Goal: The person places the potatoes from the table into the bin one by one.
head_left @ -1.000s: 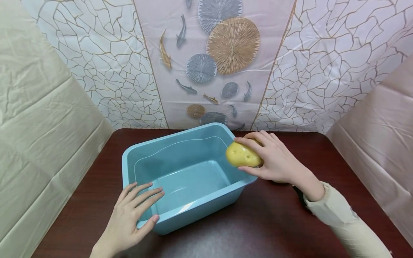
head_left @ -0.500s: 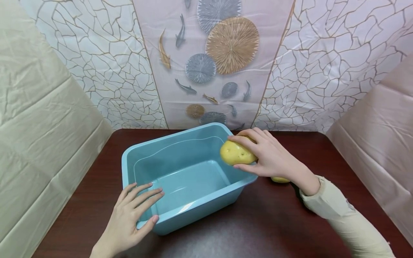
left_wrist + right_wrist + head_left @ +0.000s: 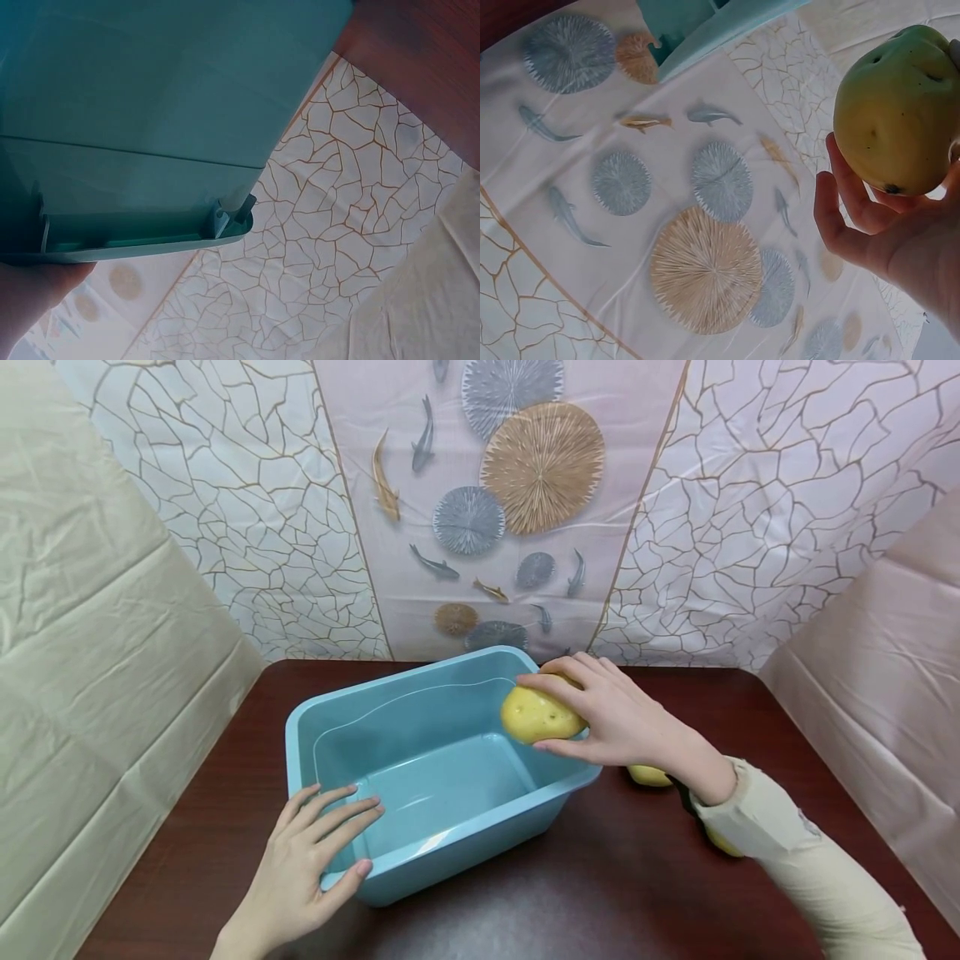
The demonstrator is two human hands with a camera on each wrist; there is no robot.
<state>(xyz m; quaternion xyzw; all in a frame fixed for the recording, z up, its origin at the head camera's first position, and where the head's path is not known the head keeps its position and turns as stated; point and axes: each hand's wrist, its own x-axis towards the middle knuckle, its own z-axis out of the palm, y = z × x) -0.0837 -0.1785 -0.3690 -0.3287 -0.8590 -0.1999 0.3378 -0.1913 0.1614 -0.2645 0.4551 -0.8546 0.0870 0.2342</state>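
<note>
- Head view: the right hand (image 3: pixel 626 718) holds a potato (image 3: pixel 536 716), thumb along its near side and fingers over its far side and top, a firm-looking hold fitted to the potato's width.
- The potato hangs over the right end of the blue tub (image 3: pixel 465 852), near the rim there; how high above the tub's floor it sits, I cannot tell.
- The left hand (image 3: pixel 303 868) grips nothing: its fingers lie spread and nearly straight over the tub's near left corner, thumb at the rim, seemingly to steady it.
- On the table (image 3: pixel 630 893), a yellow piece (image 3: pixel 649 776) shows below the right wrist and another (image 3: pixel 724 842) beside the sleeve (image 3: pixel 810 868), both partly hidden; a dark thing between them is too covered to name.
- The step in hand looks like carrying the potato in over the tub.
- The next move, I judge, calls for bringing the potato well inside the rim, lowering it near the floor, then loosening the fingers; let go high, it could bounce or roll.
</note>
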